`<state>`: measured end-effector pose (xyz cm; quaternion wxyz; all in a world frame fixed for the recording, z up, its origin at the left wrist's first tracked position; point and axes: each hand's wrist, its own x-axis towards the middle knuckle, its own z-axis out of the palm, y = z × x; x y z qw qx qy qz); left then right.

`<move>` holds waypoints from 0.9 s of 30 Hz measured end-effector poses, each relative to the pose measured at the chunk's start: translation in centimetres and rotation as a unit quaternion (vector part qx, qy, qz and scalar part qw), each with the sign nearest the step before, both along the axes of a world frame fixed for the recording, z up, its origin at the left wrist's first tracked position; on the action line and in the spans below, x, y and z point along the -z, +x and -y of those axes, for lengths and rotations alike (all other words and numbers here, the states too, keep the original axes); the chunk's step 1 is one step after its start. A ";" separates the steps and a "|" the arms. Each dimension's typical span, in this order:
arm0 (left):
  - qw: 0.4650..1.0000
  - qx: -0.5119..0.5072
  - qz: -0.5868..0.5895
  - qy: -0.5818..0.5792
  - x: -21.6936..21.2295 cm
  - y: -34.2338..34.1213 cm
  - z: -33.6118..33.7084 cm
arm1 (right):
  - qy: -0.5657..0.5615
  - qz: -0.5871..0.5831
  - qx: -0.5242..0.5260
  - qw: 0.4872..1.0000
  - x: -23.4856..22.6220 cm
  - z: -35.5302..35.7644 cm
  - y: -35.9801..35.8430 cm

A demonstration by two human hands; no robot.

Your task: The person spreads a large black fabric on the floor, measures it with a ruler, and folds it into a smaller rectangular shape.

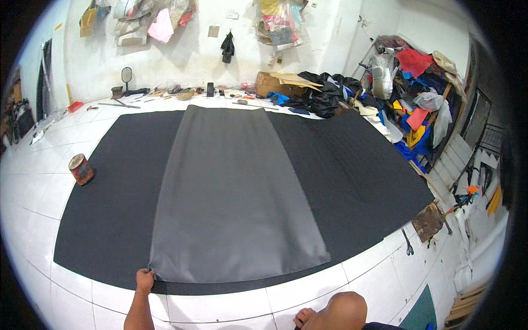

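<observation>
Near the lower left, my left hand [145, 279] is closed in a pinch on the near left corner of a long, smooth dark grey sheet [231, 209], which looks like synthetic leather. The sheet lies lengthwise over a wider black sheet [352, 181] on the floor, leaving black showing on both sides and along the near edge. Its surface is mostly flat, with slight ripples near the left and near edges. A bent knee [346, 309] shows at the bottom, with what look like toes beside it. No right hand can be made out.
A rusty can [81, 169] stands on the black sheet's left edge. Scissors [407, 242] and a worn block [428, 222] lie at the right. Along the wall are small tools, a cardboard box [269, 84] and heaped scraps [421, 104]. White tiles [33, 192] surround the sheets.
</observation>
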<state>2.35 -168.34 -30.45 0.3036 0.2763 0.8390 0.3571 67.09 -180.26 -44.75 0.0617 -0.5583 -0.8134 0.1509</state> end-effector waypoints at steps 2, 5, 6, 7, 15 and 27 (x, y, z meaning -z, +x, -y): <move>1.000 0.016 0.006 0.004 0.9 0.4 -0.6 | -0.001 0.002 -0.005 1.000 -4.5 -1.8 0.9; 0.999 0.028 0.022 0.029 1.2 3.2 -1.9 | -0.002 0.019 -0.001 1.000 -8.7 -2.4 2.6; 0.998 0.050 0.008 0.027 1.5 4.2 -2.4 | 0.001 0.032 0.004 0.999 -10.5 -2.4 3.3; 0.997 0.066 -0.017 0.021 1.6 4.1 -2.5 | 0.001 0.031 0.002 1.000 -11.1 -2.5 3.3; 0.996 0.060 0.057 0.043 0.5 3.9 -2.2 | -0.002 0.041 -0.011 0.999 -12.9 -2.3 2.6; 0.998 0.039 0.045 0.029 1.1 2.8 -2.1 | -0.018 -0.019 -0.033 0.999 -13.0 -0.3 2.5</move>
